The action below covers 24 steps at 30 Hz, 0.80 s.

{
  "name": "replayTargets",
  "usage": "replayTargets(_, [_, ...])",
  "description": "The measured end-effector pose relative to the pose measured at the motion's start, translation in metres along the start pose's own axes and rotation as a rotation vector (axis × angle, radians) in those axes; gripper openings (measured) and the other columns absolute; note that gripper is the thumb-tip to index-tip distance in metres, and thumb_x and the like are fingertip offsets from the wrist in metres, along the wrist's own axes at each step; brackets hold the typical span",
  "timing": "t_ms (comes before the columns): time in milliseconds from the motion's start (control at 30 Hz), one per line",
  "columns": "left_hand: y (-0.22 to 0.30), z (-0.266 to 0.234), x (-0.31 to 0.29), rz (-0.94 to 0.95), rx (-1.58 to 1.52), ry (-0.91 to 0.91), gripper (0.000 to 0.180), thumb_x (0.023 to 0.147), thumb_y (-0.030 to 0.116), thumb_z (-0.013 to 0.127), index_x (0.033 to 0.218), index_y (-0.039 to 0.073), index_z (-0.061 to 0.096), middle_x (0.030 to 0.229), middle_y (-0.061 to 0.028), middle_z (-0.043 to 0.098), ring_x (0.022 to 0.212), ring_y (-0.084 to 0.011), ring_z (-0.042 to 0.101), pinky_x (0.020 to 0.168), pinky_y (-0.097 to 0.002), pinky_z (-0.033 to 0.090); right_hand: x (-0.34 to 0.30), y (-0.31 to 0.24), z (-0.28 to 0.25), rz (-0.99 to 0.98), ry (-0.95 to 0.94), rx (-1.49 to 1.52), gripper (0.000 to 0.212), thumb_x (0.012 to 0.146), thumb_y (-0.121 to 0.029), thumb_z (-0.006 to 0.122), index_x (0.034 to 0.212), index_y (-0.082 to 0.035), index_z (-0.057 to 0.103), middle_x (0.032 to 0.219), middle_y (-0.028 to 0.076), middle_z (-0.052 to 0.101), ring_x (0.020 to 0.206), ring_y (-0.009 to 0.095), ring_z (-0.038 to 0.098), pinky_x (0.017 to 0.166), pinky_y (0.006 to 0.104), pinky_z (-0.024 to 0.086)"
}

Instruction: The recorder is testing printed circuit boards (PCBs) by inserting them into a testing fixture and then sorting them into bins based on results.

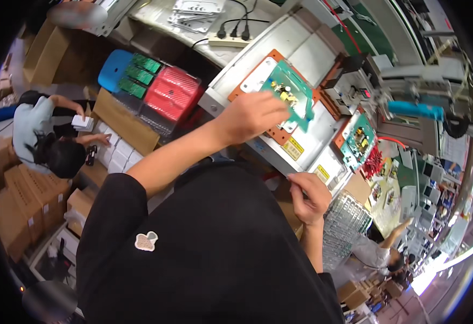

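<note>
the left hand (255, 116) reaches across the body to the near left edge of a green board (303, 95) that carries small electronic parts, its fingers bent and bunched over that edge; the palm is turned away, so i cannot tell whether they grasp anything. the board lies on an orange frame (271, 56) on the white machine top (306, 47), tilted to the view. the right hand (310, 197) hangs apart from it, just beside the machine's near side, fingers curled with the thumb close to the forefinger; whether something small is pinched there i cannot tell. near it on the machine is a yellow label (323, 173). to the right of the first board sits a second green board (359, 137), and beyond it a heap of red wires (373, 161). a power strip (231, 40) with black plugs lies behind. on the left, a red tray (171, 94) stands next to a blue bin (112, 70) and several small green boards (139, 75). farther left, a co-worker (34, 129) handles white boxes (119, 151) beside stacked cardboard boxes (36, 194).
</note>
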<state>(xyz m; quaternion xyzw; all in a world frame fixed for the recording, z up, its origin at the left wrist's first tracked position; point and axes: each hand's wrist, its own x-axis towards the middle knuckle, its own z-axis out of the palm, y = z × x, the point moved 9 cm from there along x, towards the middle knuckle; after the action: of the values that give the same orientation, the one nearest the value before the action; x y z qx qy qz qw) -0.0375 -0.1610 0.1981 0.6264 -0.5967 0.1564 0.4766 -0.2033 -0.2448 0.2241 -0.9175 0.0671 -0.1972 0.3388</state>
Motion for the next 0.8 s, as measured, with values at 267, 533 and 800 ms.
replayTargets(267, [-0.053, -0.012, 0.131, 0.034, 0.050, 0.304, 0.024, 0.083, 0.001, 0.065, 0.107, 0.004, 0.067, 0.101, -0.0100, 0.068, 0.087, -0.0278, 0.065, 0.075, -0.0341, 0.054, 0.098, 0.068, 0.024, 0.289, -0.018, -0.118, 0.019, 0.089, -0.006, 0.065, 0.108, -0.002, 0.069, 0.094, 0.011, 0.070, 0.068, 0.018, 0.064, 0.064, 0.0293, 0.052])
replayTargets(533, [-0.068, -0.035, -0.036, -0.636, -0.327, 0.129, 0.016, 0.087, -0.005, 0.062, 0.099, 0.001, 0.071, 0.090, -0.0049, 0.069, 0.073, -0.0083, 0.060, 0.065, -0.0226, 0.047, 0.161, 0.176, 0.097, 0.201, -0.206, -0.592, 0.019, 0.089, -0.019, 0.059, 0.098, -0.008, 0.071, 0.097, 0.017, 0.070, 0.089, 0.037, 0.066, 0.080, 0.0466, 0.053])
replayTargets(800, [-0.021, 0.017, -0.153, -1.291, -0.907, -0.214, 0.048, 0.090, 0.010, 0.071, 0.131, -0.004, 0.051, 0.124, -0.0121, 0.061, 0.102, -0.0152, 0.063, 0.084, -0.0274, 0.054, 0.150, 0.067, 0.029, 0.079, -0.053, -0.734, 0.014, 0.091, -0.017, 0.060, 0.093, -0.010, 0.071, 0.084, 0.010, 0.065, 0.079, 0.033, 0.065, 0.067, 0.0426, 0.052])
